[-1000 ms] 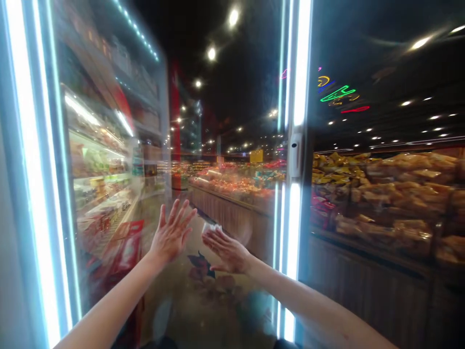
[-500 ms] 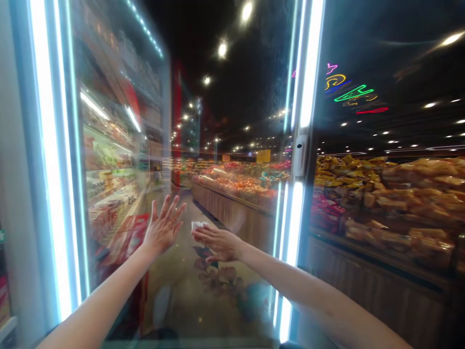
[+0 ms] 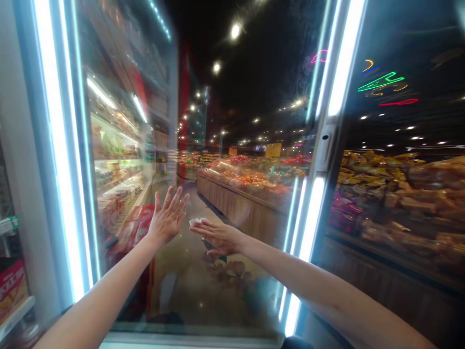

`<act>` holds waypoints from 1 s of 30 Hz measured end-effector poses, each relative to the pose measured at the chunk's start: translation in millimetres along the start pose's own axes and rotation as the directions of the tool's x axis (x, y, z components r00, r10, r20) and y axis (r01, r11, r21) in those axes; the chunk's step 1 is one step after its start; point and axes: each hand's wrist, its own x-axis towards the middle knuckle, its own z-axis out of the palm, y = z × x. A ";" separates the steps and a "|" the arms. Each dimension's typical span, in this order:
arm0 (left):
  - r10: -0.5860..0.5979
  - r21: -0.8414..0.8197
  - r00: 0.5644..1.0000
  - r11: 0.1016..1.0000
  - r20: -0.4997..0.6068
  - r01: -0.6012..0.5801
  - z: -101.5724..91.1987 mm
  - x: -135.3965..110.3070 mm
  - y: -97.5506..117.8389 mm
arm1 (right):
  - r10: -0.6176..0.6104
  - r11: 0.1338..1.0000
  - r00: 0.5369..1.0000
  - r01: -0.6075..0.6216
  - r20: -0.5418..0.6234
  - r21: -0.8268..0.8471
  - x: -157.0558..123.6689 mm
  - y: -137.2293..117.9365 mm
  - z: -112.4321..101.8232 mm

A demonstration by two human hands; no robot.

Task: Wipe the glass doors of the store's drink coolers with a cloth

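White wipe (image 3: pixel 196 222) is under the fingertips of my right hand (image 3: pixel 221 237), front edge sticking out past them, up against the glass pane (image 3: pixel 261 310) as far as I can judge. Right fingers nearly together, laid flat over it, thumb apart; can't tell if they grip it or just cover it. Left hand (image 3: pixel 166 218) just beside, fingers spread, nothing seen in it; can't tell if the palm touches glass. Risk: wipe is only at the fingertips, so light pressure plus a sideways shove could slide it out and put bare skin on the pane. Left palm could leave prints if it's in contact. My right forearm crosses the light strip (image 3: pixel 312 218), so a wide sweep could knock the white fitting (image 3: pixel 323 145) above. Farther off, through the glass or mirrored in it, can't tell: lit shelves (image 3: pixel 123 184), wood-sided counter (image 3: pixel 232 198); bagged goods (image 3: pixel 392 194) out right. Vs half a second ago: wipe sits slightly higher and nearer my left thumb, fitting is farther right in view, strip leans more, red box (image 3: pixel 12 286) at left shows more. Probably head movement, I'd guess.
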 end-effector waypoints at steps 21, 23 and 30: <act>-0.091 0.020 0.994 0.996 0.054 0.090 -2.5 -31.1 -36.8 | 0.355 0.902 0.889 -0.407 -0.289 -0.143 75.0 44.8 -41.5; -0.104 0.024 0.994 0.994 0.041 0.103 0.4 -38.2 -37.4 | 0.245 0.949 0.946 -0.279 -0.211 -0.149 65.0 17.8 -12.1; -0.117 0.028 0.992 0.993 0.041 0.116 3.8 -48.9 -37.0 | 0.141 0.976 0.981 -0.161 -0.136 -0.148 53.6 17.3 -2.7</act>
